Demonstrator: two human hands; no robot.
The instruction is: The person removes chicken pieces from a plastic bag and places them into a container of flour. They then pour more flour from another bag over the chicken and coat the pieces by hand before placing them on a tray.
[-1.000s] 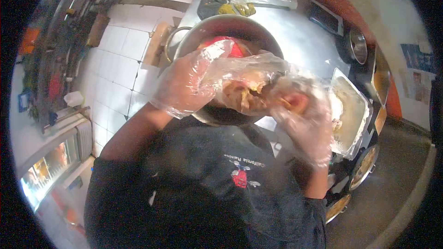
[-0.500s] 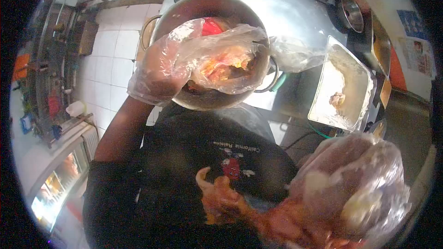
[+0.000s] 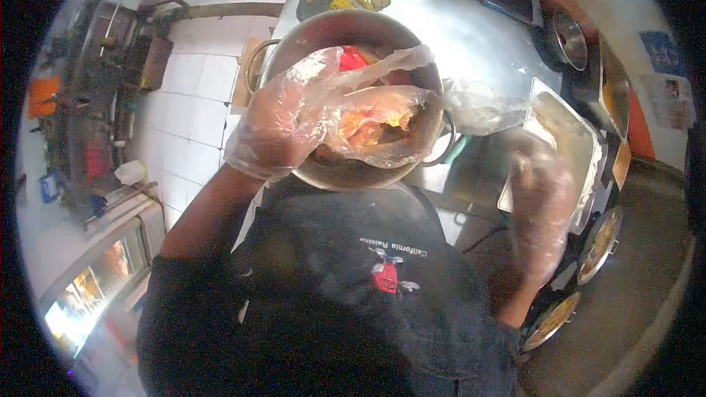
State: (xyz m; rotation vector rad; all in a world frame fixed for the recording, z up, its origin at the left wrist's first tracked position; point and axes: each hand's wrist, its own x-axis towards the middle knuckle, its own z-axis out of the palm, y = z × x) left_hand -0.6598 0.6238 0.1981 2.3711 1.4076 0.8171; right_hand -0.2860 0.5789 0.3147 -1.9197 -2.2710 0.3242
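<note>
A glossy clear plastic bag (image 3: 386,148) sags over a smooth metal pot (image 3: 360,26); beyond the pot, a metal worktop (image 3: 471,37) gleams, and below it hangs matt black cloth, a shirt (image 3: 323,287) with printed lettering.

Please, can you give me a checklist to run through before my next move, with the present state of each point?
1. Left hand has a grip on the clear bag: ok.
2. Bag is over the pot: ok.
3. Food is inside the bag: ok, orange-brown pieces show through the plastic.
4. Both hands are covered: ok, clear plastic on each.
5. Right hand is at the bag: not ok, it is off to the right, by the pale tray.
6. Right hand is empty: cannot tell, it is blurred.
</note>
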